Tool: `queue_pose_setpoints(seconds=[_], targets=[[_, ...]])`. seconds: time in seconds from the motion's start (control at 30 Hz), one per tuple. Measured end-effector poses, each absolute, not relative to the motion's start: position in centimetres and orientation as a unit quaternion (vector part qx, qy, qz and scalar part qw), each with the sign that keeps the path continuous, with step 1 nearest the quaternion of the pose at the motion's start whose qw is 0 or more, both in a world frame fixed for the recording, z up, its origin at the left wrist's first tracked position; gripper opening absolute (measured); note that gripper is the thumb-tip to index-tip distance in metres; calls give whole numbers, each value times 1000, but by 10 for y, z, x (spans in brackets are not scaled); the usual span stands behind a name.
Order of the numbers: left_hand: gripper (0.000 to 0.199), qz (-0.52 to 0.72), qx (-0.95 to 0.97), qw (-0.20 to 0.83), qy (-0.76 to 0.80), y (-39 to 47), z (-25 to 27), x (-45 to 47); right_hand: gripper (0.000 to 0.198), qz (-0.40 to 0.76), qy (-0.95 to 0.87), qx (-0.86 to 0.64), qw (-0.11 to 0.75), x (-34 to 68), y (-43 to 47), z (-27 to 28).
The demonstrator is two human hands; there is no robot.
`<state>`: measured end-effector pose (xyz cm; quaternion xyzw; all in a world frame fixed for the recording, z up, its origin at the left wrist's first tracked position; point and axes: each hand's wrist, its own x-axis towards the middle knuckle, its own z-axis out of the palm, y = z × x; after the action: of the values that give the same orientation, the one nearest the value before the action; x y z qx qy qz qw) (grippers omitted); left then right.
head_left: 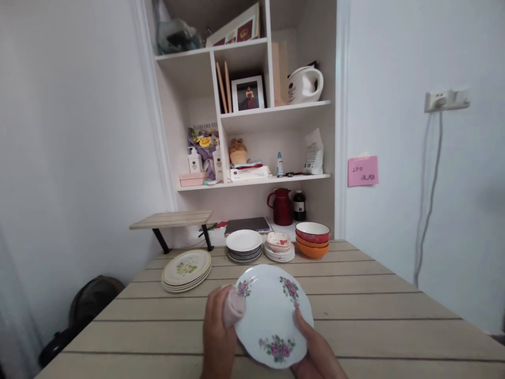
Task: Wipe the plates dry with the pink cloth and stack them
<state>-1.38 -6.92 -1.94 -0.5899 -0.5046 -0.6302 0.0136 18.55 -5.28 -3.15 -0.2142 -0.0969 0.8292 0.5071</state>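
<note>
A white plate (268, 310) with pink flower clusters and a scalloped rim is tilted up above the front of the table. My right hand (315, 347) grips its lower right edge, thumb on the face and the other fingers behind. Bunched in my left hand (219, 329) is a pale pink cloth (234, 308), which touches the plate's left rim. The left fingers are wrapped round the cloth, and part of them is hidden behind it.
On the slatted table (366, 310) stand stacked green-patterned plates (187, 267), white-topped plates (243, 240), small dishes (279, 247) and bowls (312, 239). A small raised wooden shelf (171, 219) is at the back left. Behind are a red jug (282, 207) and white shelving (276, 123).
</note>
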Motion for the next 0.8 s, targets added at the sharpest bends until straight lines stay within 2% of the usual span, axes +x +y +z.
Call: queue_pose_setpoints(seconds=[0.1, 0.2, 0.37, 0.5, 0.6, 0.67, 0.73, 0.8], targets=[[63, -503, -696, 65, -508, -75, -17, 14, 66, 825, -111, -193, 520, 181, -57, -34], [79, -340, -759, 62, -551, -74, -11, 37, 59, 825, -125, -187, 519, 181, -59, -36], [103, -160, -747, -85, -639, -83, -4, 42, 50, 822, -119, -182, 526, 182, -58, -41], [124, -115, -765, -155, -615, -97, 8, 30, 58, 829, -96, -201, 512, 182, -59, -39], [129, -117, -772, -166, -602, -100, 10, 24, 62, 835, -91, -202, 504, 183, -62, -32], [127, -144, -767, -138, -609, -99, 4, 23, 61, 834, -90, -203, 504, 183, -63, -27], [111, -182, -755, -73, -626, -96, -3, 24, 60, 835, -95, -202, 502, 184, -64, -25], [86, -214, -737, 7, -641, -94, -9, 27, 59, 839, -108, -194, 497, 184, -64, -25]])
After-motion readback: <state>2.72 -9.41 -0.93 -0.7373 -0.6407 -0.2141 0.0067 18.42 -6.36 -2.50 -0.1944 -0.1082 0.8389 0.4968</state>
